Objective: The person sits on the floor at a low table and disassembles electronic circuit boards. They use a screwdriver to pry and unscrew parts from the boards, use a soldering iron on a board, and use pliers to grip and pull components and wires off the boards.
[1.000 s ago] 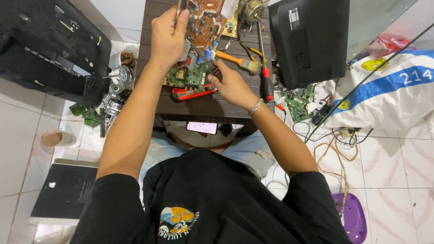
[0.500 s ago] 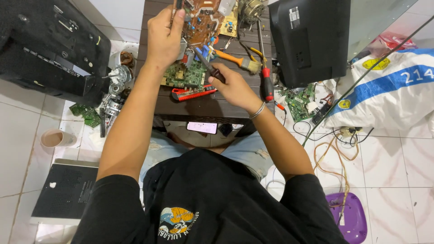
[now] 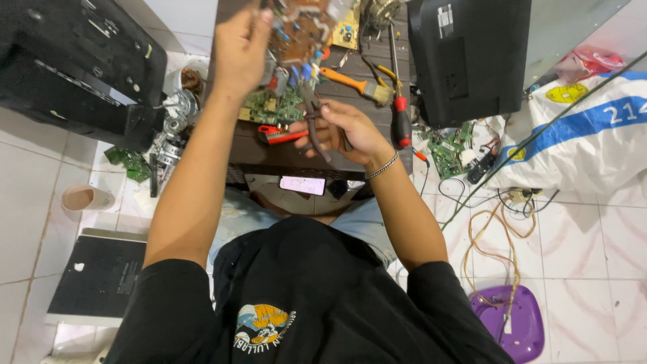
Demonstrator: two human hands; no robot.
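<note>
A single head-worn camera looks steeply down from above the person, taking in shoulders, both arms and lap. The dark bench [image 3: 269, 152] lies toward the top of the frame, fairly near, with white tiled floor [image 3: 593, 243] spreading on both sides. No second view shares the scene.

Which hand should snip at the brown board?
Probably the right hand: it grips the pliers, tips toward the brown circuit board. The left hand holds that board.
</note>
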